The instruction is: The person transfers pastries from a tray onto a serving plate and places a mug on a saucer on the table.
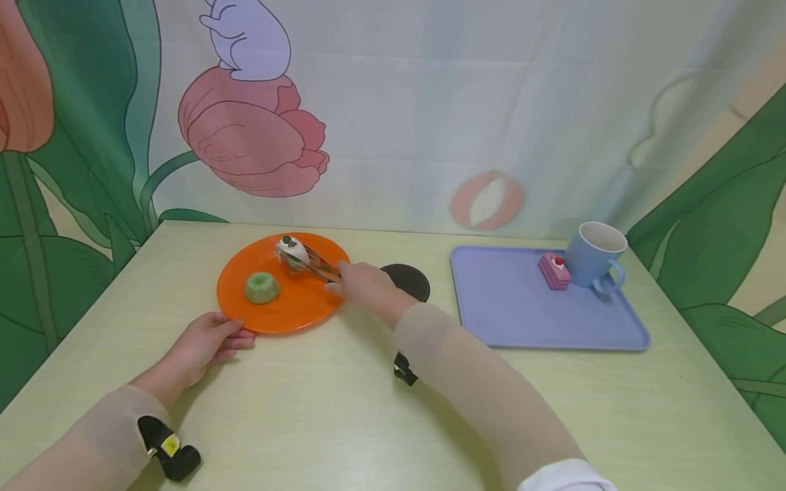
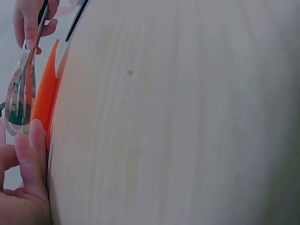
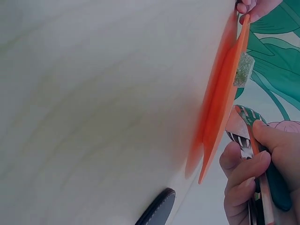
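– What's the right hand [image 1: 370,285] doing over there?
– Its fingers are curled round a pair of metal tongs [image 1: 321,264], near the handle's front, with the thumb pressed along it. The tongs reach over the orange plate [image 1: 307,303].
– And at their tips?
– A small white dessert [image 1: 293,249] with a green topping, over the far part of the plate, its sides between the tong ends. From where I stand I can't tell whether it's touching the plate or just above it.
– The left hand [image 1: 205,339]?
– That one pinches the near left rim of the plate, thumb on top, other fingers low at the edge.
– There's something green on the plate too.
– A ring-shaped green cake [image 1: 262,288], upright, left of the white one and nearer us, well clear of the tongs.
– And beyond the right wrist?
– A round black coaster [image 1: 407,279], partly hidden by the arm. Farther right on the table [image 1: 319,409] lies a lavender tray [image 1: 522,307]; a blue mug [image 1: 580,258] stands upright at its far right corner, with a pink cake [image 1: 555,271] just beside it.
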{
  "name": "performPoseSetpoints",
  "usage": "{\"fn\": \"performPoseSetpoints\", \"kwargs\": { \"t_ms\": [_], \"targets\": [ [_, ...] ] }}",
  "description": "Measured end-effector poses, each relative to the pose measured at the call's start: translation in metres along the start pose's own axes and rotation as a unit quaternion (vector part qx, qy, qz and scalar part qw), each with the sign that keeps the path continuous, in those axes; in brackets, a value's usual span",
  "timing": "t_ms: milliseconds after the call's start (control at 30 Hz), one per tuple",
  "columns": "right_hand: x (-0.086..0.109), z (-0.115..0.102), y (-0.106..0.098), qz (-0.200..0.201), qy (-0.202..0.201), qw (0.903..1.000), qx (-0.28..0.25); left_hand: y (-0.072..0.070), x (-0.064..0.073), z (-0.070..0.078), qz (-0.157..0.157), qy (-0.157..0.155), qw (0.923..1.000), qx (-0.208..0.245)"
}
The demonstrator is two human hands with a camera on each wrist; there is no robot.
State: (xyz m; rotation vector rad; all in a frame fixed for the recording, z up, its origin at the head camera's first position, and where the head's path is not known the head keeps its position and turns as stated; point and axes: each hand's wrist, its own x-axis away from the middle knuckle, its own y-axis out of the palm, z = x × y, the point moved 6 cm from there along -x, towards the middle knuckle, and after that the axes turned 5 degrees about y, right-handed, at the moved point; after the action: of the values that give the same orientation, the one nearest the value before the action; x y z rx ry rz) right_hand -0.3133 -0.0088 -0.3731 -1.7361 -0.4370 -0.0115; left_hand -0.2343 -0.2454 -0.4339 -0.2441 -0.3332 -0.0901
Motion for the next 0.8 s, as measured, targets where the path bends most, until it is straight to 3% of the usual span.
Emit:
{"fn": "performPoseSetpoints", "kwargs": {
  "t_ms": [233,800],
  "targets": [
    [-0.004,-0.003,0.002,0.002,0.011,0.9999,0.006,0.0,0.0,0.001,-0.001,0.002,1.0,-0.002],
    [-0.011,-0.016,0.011,0.007,-0.005,0.9999,0.01,0.0,0.0,0.001,0.0,0.003,1.0,-0.003]
  ]
}}
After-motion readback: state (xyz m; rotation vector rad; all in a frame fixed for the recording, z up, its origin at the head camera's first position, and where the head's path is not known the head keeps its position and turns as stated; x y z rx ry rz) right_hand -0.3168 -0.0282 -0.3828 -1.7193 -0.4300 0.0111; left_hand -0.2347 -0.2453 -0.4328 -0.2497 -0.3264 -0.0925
